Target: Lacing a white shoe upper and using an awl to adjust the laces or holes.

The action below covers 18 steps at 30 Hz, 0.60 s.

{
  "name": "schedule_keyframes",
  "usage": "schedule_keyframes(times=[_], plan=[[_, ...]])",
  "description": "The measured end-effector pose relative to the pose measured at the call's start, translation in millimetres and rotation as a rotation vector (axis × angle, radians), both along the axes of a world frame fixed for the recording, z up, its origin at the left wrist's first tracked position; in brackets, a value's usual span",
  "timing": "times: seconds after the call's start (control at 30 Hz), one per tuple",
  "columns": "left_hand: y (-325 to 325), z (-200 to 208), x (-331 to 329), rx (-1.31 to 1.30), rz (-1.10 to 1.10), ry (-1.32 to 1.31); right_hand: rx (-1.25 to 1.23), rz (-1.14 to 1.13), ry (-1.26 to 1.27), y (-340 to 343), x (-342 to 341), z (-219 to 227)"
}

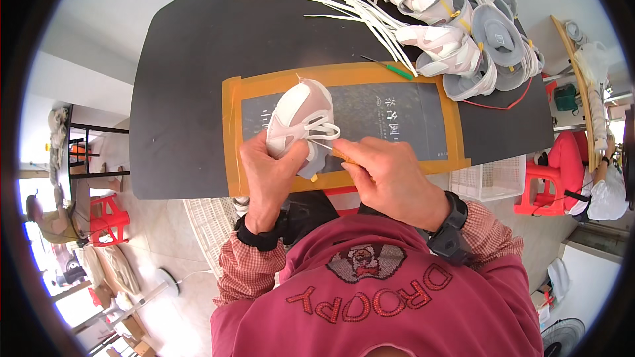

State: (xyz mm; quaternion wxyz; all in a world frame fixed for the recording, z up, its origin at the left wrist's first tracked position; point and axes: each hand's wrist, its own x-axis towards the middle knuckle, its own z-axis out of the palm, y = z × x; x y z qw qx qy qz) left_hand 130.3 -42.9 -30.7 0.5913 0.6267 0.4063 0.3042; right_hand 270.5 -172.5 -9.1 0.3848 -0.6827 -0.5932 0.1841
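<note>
A white and mauve shoe upper (303,111) with a grey lining is held over the dark mat, its toe pointing away from me. My left hand (272,165) grips its left side near the opening, thumb pressed on the lacing area. In my right hand (395,175) is a thin tool with an orange-brown handle (342,156), its metal shaft reaching to the lace holes. A white lace (323,128) forms loops across the front of the upper. The tool's tip is hidden at the lacing.
The dark mat (411,119) is taped to the black table (178,92) with brown tape. A green-handled tool (399,71) lies at its far edge. Loose white laces (360,16) and several more shoe uppers (440,49) fill the back right. A white plastic crate (493,178) stands beyond the near right edge.
</note>
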Motion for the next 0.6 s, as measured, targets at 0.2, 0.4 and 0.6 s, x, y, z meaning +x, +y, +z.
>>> schedule_keyframes(times=[0.2, 0.4, 0.6], plan=[[-3, -8, 0, 0.084, -0.004, 0.020, -0.030, 0.002, -0.176, 1, -3, 0], [-14, -21, -1, 0.274, 0.059, 0.040, 0.112, -0.052, -0.046, 5, -5, -9], [-25, -30, -2, 0.244, 0.048, 0.073, 0.153, -0.094, 0.064, 8, -1, -27]])
